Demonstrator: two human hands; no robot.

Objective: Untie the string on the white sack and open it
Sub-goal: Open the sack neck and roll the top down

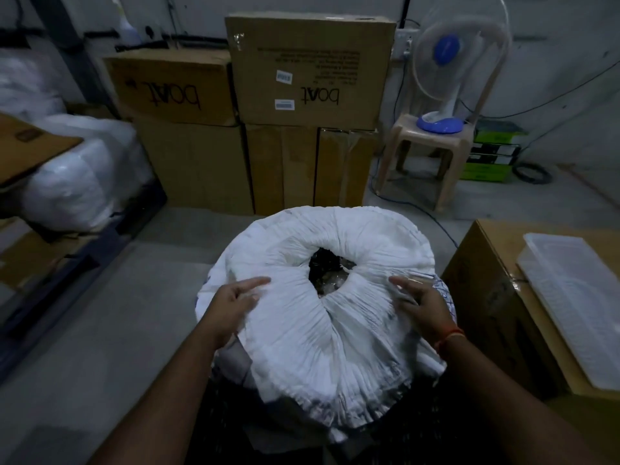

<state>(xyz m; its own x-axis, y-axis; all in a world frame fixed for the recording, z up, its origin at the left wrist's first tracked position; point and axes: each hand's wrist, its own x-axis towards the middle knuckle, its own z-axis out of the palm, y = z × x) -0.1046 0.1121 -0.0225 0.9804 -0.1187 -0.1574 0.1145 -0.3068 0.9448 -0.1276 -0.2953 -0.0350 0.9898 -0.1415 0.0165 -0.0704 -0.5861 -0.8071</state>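
The white sack (295,327) stands upright right in front of me, its gathered mouth puckered around a small dark opening (330,271) that shows dark contents inside. No string is visible. My left hand (235,302) lies on the sack's left side, fingers spread and pointing toward the opening. My right hand (421,302) rests on the right side of the gathered cloth, fingers apart, an orange thread around its wrist. Neither hand holds anything.
Stacked cardboard boxes (302,78) stand behind the sack. A table fan (446,72) sits on a plastic stool (426,152) at the back right. A box with a clear plastic lid (570,297) is at my right. White bundles (80,176) and a dark rack are at my left.
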